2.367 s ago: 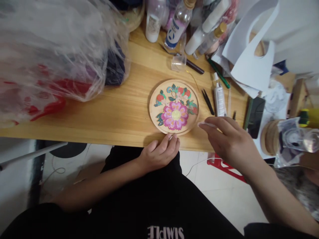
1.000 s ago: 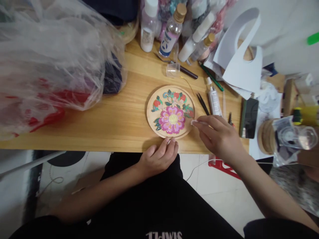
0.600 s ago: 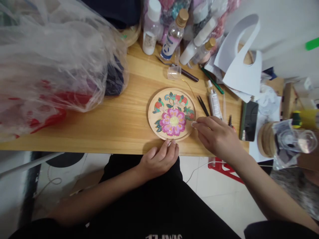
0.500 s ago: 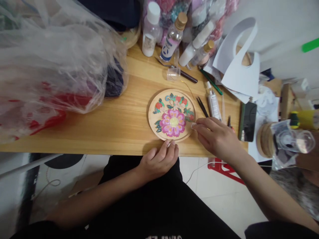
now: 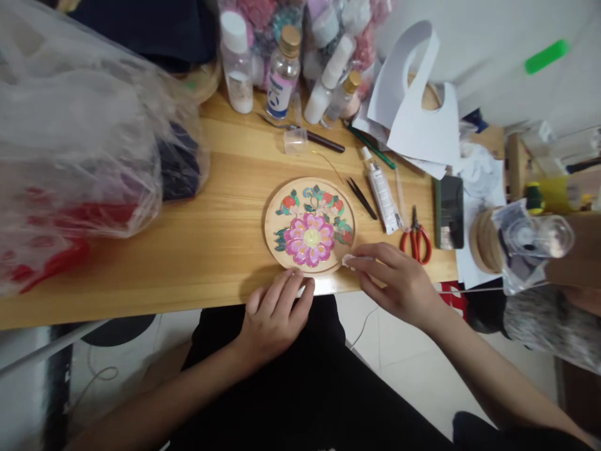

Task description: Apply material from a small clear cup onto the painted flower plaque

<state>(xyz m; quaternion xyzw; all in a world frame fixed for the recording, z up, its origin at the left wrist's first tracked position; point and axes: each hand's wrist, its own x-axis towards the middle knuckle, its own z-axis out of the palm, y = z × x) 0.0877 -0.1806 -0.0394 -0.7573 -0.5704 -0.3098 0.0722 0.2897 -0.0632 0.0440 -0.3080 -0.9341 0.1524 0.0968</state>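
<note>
A round wooden plate [image 5: 276,255] with a raised pink flower [image 5: 311,238], red fruits and green leaves lies near the table's front edge. My left hand [image 5: 280,311] rests at the plate's near rim, fingers apart and holding nothing; its fingertips touch or nearly touch the rim. To the right, my right hand [image 5: 397,279] is closed in a pinch on a small white wad [image 5: 348,260], perhaps tissue or cotton, at the plate's lower right rim. Black tweezers [image 5: 361,198], a white tube [image 5: 382,195] and red-handled pliers [image 5: 416,238] lie beyond the right hand.
Several bottles [image 5: 282,75] stand at the back beside a clear plastic cup [image 5: 295,141] and a dark-handled tool [image 5: 325,140]. A large plastic bag [image 5: 84,125] fills the left. Cut white paper [image 5: 422,125], a phone [image 5: 449,212] and a wooden roll [image 5: 486,241] are at right.
The view has shifted, and the pliers now show fully. My right hand has slid with the white wad down along the plate's right rim. My left hand's fingers have spread.
</note>
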